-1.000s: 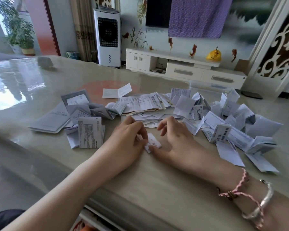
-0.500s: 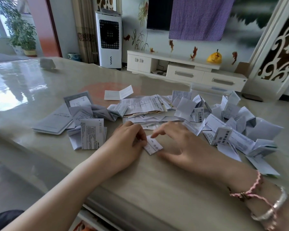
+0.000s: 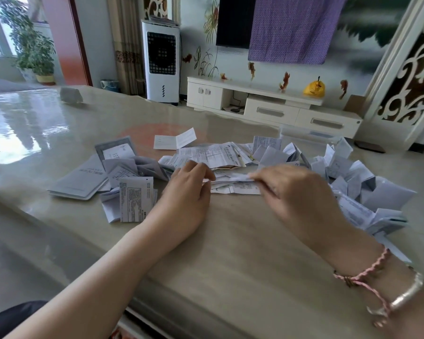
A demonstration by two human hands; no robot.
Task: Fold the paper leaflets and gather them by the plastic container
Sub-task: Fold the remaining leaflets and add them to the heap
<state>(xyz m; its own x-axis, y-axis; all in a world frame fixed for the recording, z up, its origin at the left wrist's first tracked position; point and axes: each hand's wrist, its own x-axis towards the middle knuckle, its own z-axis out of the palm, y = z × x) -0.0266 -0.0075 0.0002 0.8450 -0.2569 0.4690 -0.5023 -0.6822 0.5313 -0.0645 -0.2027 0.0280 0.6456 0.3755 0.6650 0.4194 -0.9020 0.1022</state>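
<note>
Gripping unreadable printed leaflet (image 3: 233, 185), both hands (image 3: 245, 192)

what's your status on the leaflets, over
Left hand and right hand both pinching one leaflet over the table. Folded pile right, by the plastic container. Unfolded leaflets behind. Nothing in the way.

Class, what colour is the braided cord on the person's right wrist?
Pink; the braided cord shows best in the head view.

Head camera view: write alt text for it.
Two bare hands, left hand and right hand, pinch a white paper leaflet between them above a glossy beige table. Scattered white printed leaflets lie around, and a clear plastic container sits behind them.
</note>
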